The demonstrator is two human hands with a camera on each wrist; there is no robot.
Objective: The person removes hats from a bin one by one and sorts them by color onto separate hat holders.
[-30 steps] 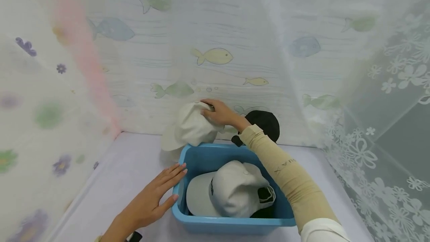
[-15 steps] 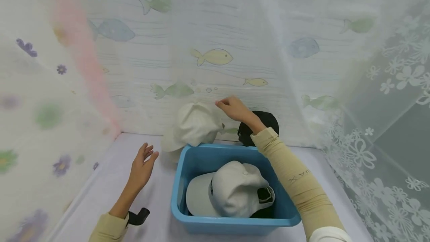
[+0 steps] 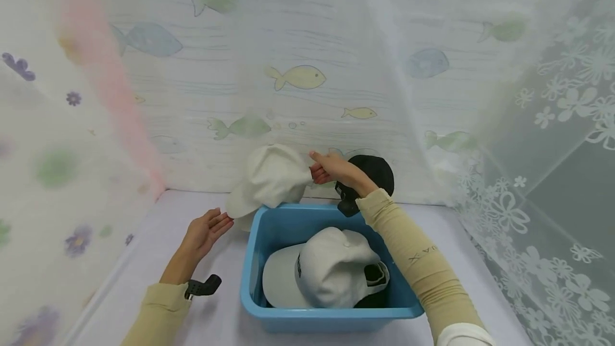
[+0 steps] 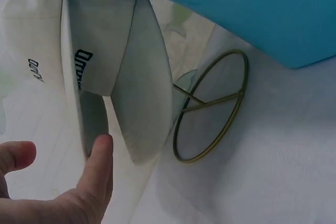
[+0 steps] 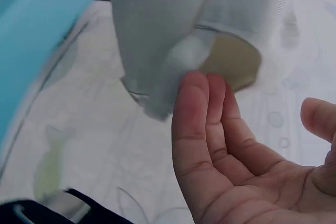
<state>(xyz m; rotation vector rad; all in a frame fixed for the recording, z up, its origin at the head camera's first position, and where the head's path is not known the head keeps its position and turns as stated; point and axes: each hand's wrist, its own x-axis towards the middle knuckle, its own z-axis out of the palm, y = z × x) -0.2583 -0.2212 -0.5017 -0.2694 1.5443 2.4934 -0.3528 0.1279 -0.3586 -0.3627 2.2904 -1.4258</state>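
Observation:
A white cap sits behind the blue bin's back left corner. Seen from the left wrist, it is stacked over a second cap with a pale brim, above a brass-coloured wire stand with a round base. My left hand has its fingertips right at the upper cap's brim, thumb held apart. At the cap's back, the fingertips of my right hand meet the strap opening, fingers nearly straight and thumb spread away.
Inside the blue bin lies a pale grey cap over something dark. A black cap stands behind the bin, beside my right forearm. Fish-printed sheer curtain hangs close behind the caps.
My left hand has left the bin's rim and reached forward to the cap's brim. My right hand has come off the cap's crown and lowered to its back.

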